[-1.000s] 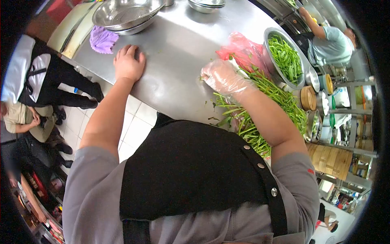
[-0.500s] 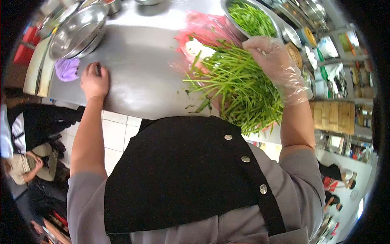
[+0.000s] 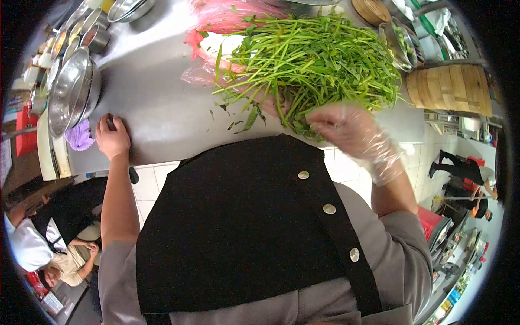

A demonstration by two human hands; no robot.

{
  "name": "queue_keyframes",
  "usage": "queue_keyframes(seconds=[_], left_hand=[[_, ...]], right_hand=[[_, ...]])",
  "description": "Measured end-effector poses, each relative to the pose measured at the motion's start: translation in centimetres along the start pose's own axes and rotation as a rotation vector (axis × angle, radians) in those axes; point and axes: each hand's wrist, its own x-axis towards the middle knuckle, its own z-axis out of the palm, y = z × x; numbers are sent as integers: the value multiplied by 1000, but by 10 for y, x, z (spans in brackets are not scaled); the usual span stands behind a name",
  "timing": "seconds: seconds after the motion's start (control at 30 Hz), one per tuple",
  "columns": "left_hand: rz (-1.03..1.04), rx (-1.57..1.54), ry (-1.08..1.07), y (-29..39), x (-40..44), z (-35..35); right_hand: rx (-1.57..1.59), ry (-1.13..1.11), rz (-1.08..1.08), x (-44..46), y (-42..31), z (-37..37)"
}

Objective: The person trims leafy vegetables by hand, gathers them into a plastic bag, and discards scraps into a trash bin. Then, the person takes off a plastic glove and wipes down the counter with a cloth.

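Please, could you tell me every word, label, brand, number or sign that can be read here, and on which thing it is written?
No text can be read.
White sheet at the left edge: faint marks, too blurred.
White card at lower left: too small and blurred.
Black apron: no lettering visible.
Bamboo steamer: no lettering visible.

a metal table (image 3: 162, 97) bears green stems (image 3: 325, 59) heaped partly over a pink plastic bag (image 3: 233, 19), stray leaves (image 3: 249, 119) near them, and, toward the left, metal bowls (image 3: 70, 92) beside a purple cloth (image 3: 80, 135).
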Motion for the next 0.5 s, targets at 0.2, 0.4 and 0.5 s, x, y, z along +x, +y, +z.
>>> queue_keyframes(seconds=[0.2, 0.4, 0.5], left_hand=[[80, -111, -14, 5, -3, -7], [252, -185, -21, 6, -3, -12], [310, -207, -4, 5, -2, -10]], right_hand=[[177, 538, 573, -53, 27, 18], [-42, 332, 828, -105, 69, 32], [-153, 408, 854, -94, 59, 54]])
